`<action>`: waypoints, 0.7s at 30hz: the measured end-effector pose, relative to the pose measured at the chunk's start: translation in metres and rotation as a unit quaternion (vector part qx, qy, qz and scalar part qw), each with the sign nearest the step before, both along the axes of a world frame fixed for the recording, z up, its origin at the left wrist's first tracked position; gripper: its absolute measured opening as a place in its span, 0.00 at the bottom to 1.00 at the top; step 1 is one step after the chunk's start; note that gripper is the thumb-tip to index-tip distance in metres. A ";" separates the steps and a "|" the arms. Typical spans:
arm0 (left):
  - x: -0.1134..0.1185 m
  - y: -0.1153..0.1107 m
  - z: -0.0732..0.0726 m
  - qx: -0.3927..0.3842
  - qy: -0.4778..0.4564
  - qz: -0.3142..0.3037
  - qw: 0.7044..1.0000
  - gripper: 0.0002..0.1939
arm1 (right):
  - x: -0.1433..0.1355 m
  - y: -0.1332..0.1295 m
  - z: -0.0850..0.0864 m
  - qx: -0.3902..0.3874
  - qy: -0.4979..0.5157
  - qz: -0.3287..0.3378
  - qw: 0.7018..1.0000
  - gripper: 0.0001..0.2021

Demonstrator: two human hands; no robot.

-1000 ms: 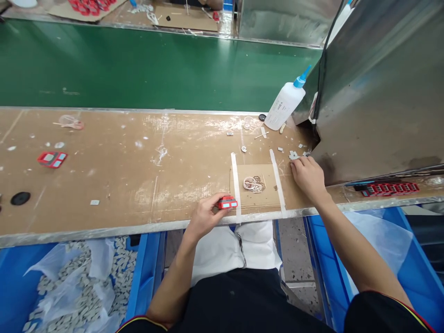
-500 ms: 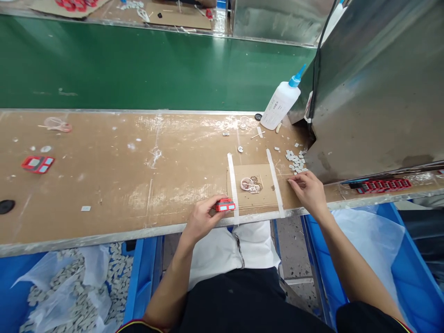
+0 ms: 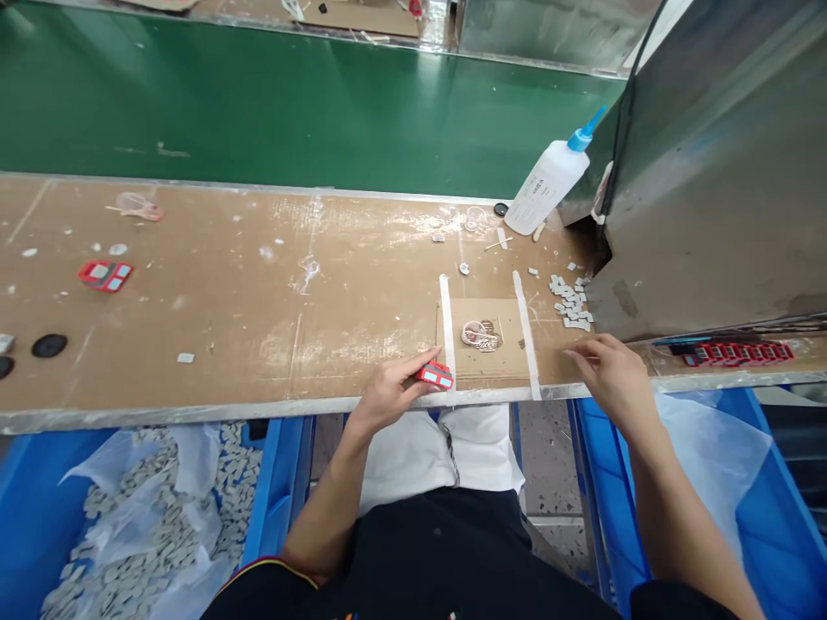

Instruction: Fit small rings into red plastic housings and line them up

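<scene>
My left hand (image 3: 395, 392) pinches a small red toy vehicle part (image 3: 435, 375) with light blue windows, held near the table's front edge. Just beyond it lies a cardboard pad (image 3: 497, 366) between two strips of white tape. On that pad are a small clear dish (image 3: 474, 332) and a patch of shiny glue-like liquid (image 3: 491, 341). My right hand (image 3: 611, 370) hovers low over the table to the right of the pad, thumb and finger drawn together. Whatever they hold, if anything, is too small to make out. A pile of small grey-white pieces (image 3: 569, 301) lies just beyond it.
A white squeeze bottle (image 3: 546, 188) with a blue nozzle leans near the metal housing (image 3: 717, 198). A row of red parts (image 3: 740, 354) lies at right, another red part (image 3: 106, 275) at left. Blue bins (image 3: 277, 482) stand below the front edge. A green belt (image 3: 290, 112) runs behind.
The view has shifted, so the table sits further right in the picture. My right hand has drawn back slightly from the pile of pieces. The left still holds the red part, now tilted.
</scene>
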State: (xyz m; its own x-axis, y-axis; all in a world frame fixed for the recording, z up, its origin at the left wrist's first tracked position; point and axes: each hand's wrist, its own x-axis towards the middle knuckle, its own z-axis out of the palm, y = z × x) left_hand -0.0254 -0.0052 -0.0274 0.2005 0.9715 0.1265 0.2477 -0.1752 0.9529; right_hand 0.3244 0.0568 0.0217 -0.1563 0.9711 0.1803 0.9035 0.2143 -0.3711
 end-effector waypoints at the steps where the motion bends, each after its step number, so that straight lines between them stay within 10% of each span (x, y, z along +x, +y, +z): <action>1: 0.000 0.000 0.000 -0.004 -0.005 -0.012 1.000 0.23 | -0.012 -0.008 0.004 0.005 0.057 0.021 0.998 0.10; 10: 0.001 -0.003 0.011 -0.100 -0.078 -0.079 0.989 0.12 | -0.135 -0.050 0.004 -0.154 0.364 0.141 0.908 0.07; 21: 0.000 -0.004 0.006 -0.043 0.004 -0.081 0.996 0.08 | -0.142 -0.047 0.003 -0.171 0.255 0.175 0.935 0.07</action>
